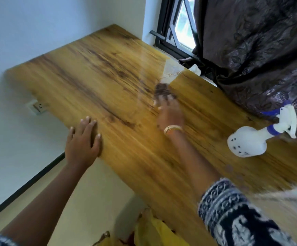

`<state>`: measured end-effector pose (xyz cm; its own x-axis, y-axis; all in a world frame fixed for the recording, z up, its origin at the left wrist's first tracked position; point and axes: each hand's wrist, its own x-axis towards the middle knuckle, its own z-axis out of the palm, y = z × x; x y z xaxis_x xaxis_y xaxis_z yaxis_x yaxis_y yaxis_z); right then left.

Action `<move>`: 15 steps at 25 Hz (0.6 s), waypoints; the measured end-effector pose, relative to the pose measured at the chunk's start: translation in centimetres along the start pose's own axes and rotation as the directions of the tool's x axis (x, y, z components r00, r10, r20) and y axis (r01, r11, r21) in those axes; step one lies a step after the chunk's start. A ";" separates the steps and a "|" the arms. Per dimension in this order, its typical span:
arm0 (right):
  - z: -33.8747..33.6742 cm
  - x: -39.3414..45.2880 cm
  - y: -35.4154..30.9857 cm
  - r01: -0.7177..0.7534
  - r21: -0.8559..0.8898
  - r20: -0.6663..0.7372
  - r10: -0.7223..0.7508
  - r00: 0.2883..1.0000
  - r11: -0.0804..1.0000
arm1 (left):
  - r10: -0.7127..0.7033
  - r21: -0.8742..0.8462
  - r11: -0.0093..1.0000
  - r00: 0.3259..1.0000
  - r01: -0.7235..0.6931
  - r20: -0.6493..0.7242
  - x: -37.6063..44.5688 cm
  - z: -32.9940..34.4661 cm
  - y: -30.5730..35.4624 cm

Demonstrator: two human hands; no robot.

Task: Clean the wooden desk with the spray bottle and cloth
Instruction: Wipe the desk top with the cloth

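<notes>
Fingers (165, 101) of right hand (170, 114) press flat, blurred, on dark cloth (162, 90): judged soft, light, best gripped bunched; left hand (83, 139) lies spread on surface (126, 157).

Glossy wood grain on the desk (94, 71), streaked dark, catching window glare. A brown cloth (162, 91), blurred, looks soft. The bottle (247, 142) is smooth white plastic with blue trim. The curtain (261, 43) is dark patterned fabric with a slight sheen.

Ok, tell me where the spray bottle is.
In the head view, the spray bottle lies on its side at the desk's right edge, against the dark curtain, to the right of the right hand.
</notes>
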<state>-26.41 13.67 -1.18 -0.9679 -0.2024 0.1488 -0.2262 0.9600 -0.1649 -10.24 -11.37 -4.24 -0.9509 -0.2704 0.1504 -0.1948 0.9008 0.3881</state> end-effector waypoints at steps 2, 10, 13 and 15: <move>0.8 -5.3 -6.3 0.306 0.020 0.032 -0.306 0.951 0.952 | 0.042 0.060 0.997 0.999 -0.043 0.028 -1.4 -0.1 -1.1; 2.0 0.6 0.9 0.482 -0.115 0.071 -0.477 0.876 0.869 | 0.025 0.147 0.988 0.985 -0.051 0.172 -3.3 -0.8 -2.4; 1.3 4.6 6.7 -0.205 -0.036 -0.004 0.205 0.979 0.978 | 0.001 0.152 0.988 0.972 -0.038 0.236 -2.9 -0.8 -2.7; 0.7 4.2 4.8 -0.352 -0.045 0.003 0.353 0.936 0.935 | -0.009 0.144 0.989 0.954 -0.036 0.301 -2.3 -1.1 -3.2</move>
<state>-31.62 17.30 -2.05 -0.9858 0.1486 0.0786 0.1343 0.9774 -0.1631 -7.15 -14.00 -4.86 -0.9773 -0.1639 -0.1340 -0.1932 0.9494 0.2476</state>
